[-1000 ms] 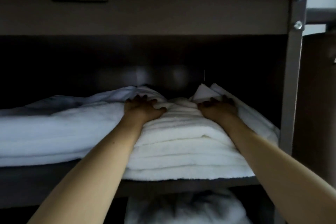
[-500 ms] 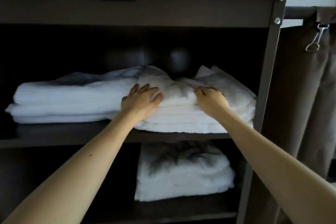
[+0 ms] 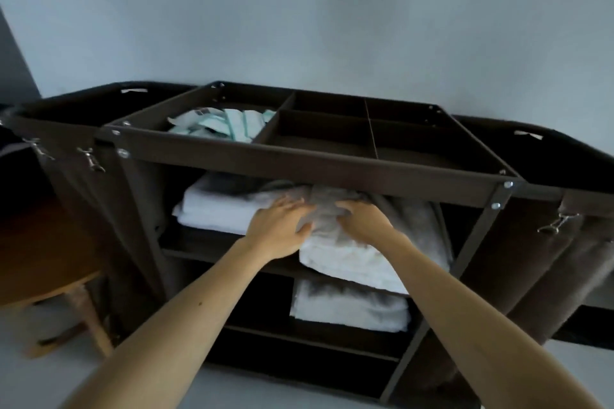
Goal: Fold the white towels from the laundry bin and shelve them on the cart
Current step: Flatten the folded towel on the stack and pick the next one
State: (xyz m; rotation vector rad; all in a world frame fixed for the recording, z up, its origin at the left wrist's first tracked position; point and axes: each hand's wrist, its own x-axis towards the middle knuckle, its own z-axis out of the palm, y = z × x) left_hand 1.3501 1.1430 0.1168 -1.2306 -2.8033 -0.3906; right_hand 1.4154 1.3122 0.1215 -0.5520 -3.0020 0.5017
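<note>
Your left hand (image 3: 277, 231) lay flat on the right towel stack (image 3: 358, 259), fingers straight and spread, gripping nothing. That looked like a press to hold the pile down and square. Your right hand (image 3: 363, 222) sat just beside it on the same stack. Its fingers were bent over the top fold and seemed to grip it, probably to tug that layer into line with the ones beneath.

The stack rested at the right end of the upper shelf (image 3: 206, 244) of the brown cart (image 3: 471, 242). Its front edge hung slightly past the shelf lip, so a push inward was likely the next thing needed. The left towel stack (image 3: 212, 209) lay beside it on the same shelf, the two close or touching; the join was hidden behind your left hand. Putting them side by side filled the shelf width and held each pile low enough to clear the top tray (image 3: 332, 164) above.

One more folded towel (image 3: 349, 309) lay on the shelf below, under the right stack. In the tray, white and teal sachets (image 3: 226, 126) filled the left compartment. A brown fabric bag (image 3: 531, 259) hung off the cart's right end from a metal clip (image 3: 558, 222). No laundry bin was plainly in view, so you could not judge how many towels remained.
</note>
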